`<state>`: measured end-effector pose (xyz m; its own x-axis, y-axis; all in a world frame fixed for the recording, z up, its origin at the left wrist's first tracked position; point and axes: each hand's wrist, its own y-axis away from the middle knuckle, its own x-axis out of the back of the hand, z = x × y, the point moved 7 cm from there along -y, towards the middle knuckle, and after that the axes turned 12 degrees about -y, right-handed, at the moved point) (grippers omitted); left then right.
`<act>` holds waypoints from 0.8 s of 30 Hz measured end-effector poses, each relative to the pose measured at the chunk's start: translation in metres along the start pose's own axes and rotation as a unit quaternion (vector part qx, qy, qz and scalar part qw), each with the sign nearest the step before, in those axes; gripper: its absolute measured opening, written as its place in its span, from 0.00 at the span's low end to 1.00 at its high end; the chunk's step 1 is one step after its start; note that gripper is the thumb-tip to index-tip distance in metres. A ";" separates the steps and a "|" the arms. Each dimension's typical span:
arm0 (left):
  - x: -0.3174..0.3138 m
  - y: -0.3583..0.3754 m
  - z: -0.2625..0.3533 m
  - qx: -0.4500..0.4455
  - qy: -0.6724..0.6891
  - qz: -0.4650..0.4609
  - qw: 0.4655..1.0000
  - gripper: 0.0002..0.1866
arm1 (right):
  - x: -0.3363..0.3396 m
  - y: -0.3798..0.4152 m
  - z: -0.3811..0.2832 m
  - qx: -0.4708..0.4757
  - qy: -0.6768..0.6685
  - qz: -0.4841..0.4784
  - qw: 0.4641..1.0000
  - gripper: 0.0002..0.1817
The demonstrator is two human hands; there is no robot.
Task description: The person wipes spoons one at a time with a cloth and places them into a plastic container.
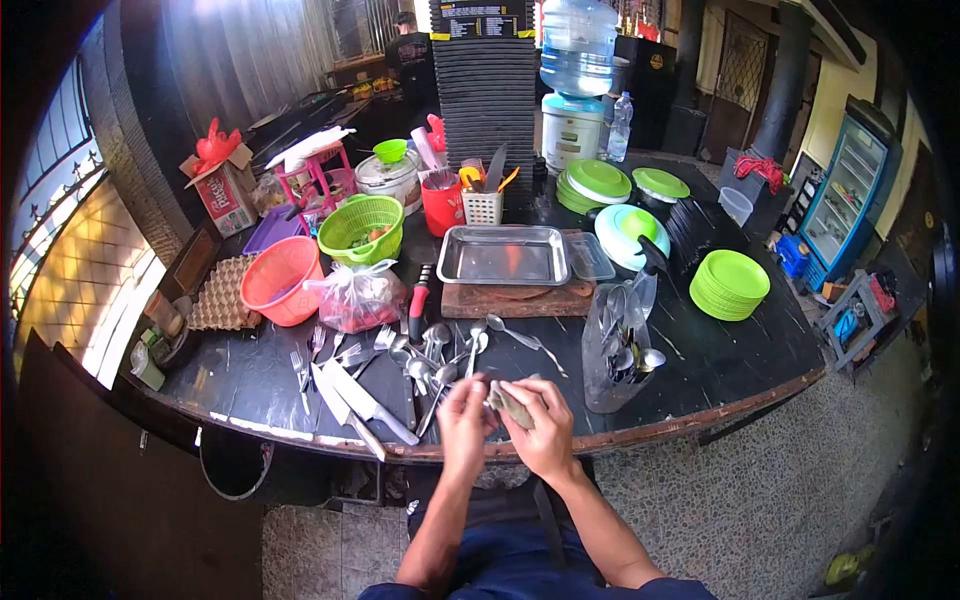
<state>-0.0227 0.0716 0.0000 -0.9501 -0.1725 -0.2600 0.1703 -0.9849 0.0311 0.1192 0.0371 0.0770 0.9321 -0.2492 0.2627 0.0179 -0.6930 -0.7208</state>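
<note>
My right hand is closed around a crumpled grey-brown cloth above the table's front edge. Beside it, the fingers of my left hand are pinched together; whatever may be in them is too small or blurred to name. Just beyond my left hand lies a loose heap of spoons. Several forks are spread to the left of them. Two knives, a front one and a white-bladed one, lie side by side. To the right, a clear container holds upright spoons and other cutlery.
Behind the cutlery, a steel tray rests on a wooden board. A tied plastic bag, an orange basket and a green basket stand left. Green plates are stacked right. A person stands far behind.
</note>
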 end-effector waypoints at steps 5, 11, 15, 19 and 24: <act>-0.034 0.017 -0.005 -0.041 -0.086 -0.050 0.994 0.13 | 0.019 -0.017 0.011 0.062 0.084 0.084 0.991 0.30; -0.038 0.022 0.012 -0.103 -0.160 -0.034 0.981 0.13 | 0.030 -0.018 0.024 0.004 -0.060 0.162 0.985 0.19; -0.033 0.022 0.012 -0.076 -0.030 -0.016 0.997 0.10 | 0.005 0.001 0.041 -0.256 -0.272 0.068 0.925 0.12; -0.014 0.017 0.013 -0.096 0.008 0.046 0.994 0.16 | -0.012 0.016 0.017 -0.147 -0.182 0.060 0.970 0.15; -0.003 0.009 0.004 -0.105 -0.026 0.065 0.992 0.10 | -0.020 0.026 0.013 -0.138 -0.158 0.070 0.975 0.16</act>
<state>-0.0196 0.0635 0.0046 -0.9276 -0.3044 -0.2166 0.3384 -0.9303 -0.1417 0.1058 0.0329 0.0440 0.9841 -0.1638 -0.0689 -0.1754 -0.8334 -0.5241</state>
